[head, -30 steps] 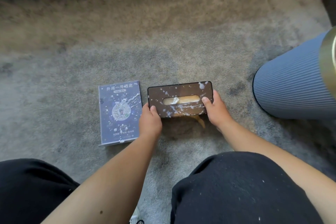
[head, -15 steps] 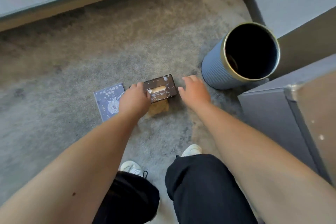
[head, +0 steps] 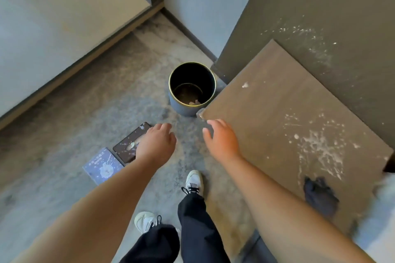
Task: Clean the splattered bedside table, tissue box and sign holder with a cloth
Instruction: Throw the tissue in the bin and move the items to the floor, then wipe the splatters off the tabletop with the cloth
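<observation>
Both hands empty, fingers loosely spread: left hand (head: 157, 145) over tissue box (head: 130, 142) on the carpet (head: 64, 117), sign holder (head: 102, 165) beside it. Right hand (head: 222, 140) at splattered surface (head: 277, 113) corner. Cloth (head: 319, 195) on surface; bin (head: 191, 87) just beside it.

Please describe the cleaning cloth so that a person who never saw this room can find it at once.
Start from the brown wooden bedside table on the right, whose top carries white splatter. Near its front edge, beside the person's right forearm, lies a crumpled dark blue cloth. It is the only soft, dark thing on the tabletop; the round blue bin and the flat items lie on the carpet.
</observation>
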A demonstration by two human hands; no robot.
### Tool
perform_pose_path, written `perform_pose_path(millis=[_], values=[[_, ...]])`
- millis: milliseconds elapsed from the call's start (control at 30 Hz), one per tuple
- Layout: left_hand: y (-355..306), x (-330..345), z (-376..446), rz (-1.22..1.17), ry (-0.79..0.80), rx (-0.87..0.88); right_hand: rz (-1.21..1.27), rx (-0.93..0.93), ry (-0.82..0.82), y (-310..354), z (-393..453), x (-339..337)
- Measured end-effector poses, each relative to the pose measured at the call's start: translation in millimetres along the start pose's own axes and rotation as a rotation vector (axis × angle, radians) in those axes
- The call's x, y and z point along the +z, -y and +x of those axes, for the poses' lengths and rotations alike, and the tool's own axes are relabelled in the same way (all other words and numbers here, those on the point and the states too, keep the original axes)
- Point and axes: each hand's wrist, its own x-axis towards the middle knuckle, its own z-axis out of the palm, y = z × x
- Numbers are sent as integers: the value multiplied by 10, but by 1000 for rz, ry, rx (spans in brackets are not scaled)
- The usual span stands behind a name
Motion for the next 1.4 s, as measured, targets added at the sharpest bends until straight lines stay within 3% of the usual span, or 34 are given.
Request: perform_pose_path(millis=[200,400,600,733,867,967,1067,1233,1400], values=[[-865,316,275,39,53,204,63,239,-115,-979,-425,-472],[-1498,645,664,73,-25,299,53,470,-251,-1994,-1038,-786],[-1550,729,1084,166,-112,165,-122,625,-300,-2655,-1711,-758],[-1444,752,1248,208,-51,-12,-199,617,-268,-2839,-1906,-522],[-1331,796,1286,280,-82,41,-85,643,-243,-2780,-1622,-627],[-1283,845,1292,283,-119,70,0,521,-269,-2463,-934,-831],[-1276,853,1295,275,-114,78,35,246,-345,-2014,118,-1112],[-1272,843,1304,273,-90,93,-168,-234,-275,-1279,1424,-1089],[-1248,845,1315,252,-73,116,-403,-416,-299,-1238,1783,-821]])
